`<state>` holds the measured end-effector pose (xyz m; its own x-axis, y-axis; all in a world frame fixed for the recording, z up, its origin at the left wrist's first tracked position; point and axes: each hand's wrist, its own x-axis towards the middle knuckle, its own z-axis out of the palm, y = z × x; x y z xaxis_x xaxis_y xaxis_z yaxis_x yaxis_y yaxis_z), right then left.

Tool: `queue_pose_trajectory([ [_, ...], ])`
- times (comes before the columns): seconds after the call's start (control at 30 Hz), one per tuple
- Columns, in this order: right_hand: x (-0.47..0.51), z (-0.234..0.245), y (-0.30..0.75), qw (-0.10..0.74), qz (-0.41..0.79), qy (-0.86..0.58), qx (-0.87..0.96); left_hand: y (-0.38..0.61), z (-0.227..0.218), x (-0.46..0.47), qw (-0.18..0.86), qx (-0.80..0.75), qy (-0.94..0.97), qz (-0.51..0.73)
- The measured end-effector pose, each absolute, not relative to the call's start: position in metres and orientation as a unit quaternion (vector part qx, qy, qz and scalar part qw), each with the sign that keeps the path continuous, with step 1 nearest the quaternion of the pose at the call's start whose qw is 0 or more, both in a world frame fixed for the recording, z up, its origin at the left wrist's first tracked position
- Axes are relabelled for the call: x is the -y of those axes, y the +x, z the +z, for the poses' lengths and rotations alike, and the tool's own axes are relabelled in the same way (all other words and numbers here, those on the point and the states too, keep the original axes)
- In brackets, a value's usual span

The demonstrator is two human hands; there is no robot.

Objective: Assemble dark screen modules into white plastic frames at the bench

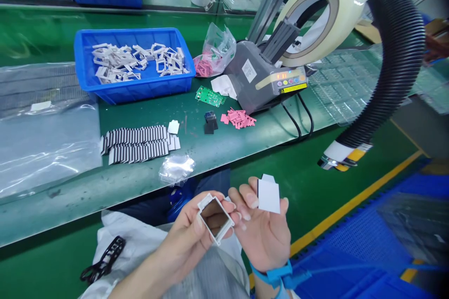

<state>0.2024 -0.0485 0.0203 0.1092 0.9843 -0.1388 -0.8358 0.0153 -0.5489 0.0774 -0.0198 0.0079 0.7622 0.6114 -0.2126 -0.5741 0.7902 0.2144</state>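
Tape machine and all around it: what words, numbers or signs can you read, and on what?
Nothing here is readable.
Tape machine: lit orange display, too blurred.
Its yellow label: print too small.
Its white label: marks too small.
White slip, far left: too blurred.

Left hand (189, 224): thumb and fingers curled in a grip. Right hand (268, 238), just beside it: palm upturned, fingers bent.

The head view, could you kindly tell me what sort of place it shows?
Probably an electronics assembly workshop, judging by the circuit board, the bin of white frames and the tape dispenser.
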Motion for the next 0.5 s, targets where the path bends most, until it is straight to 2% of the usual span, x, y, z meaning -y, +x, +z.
queue_pose_trajectory([
  [0.5, 0.048, 0.0202, 0.2003, 0.696, 0.643, -0.286, 0.141, 0.0761, 0.014, 0.0193, 0.931, -0.171, 0.073, 0.315],
])
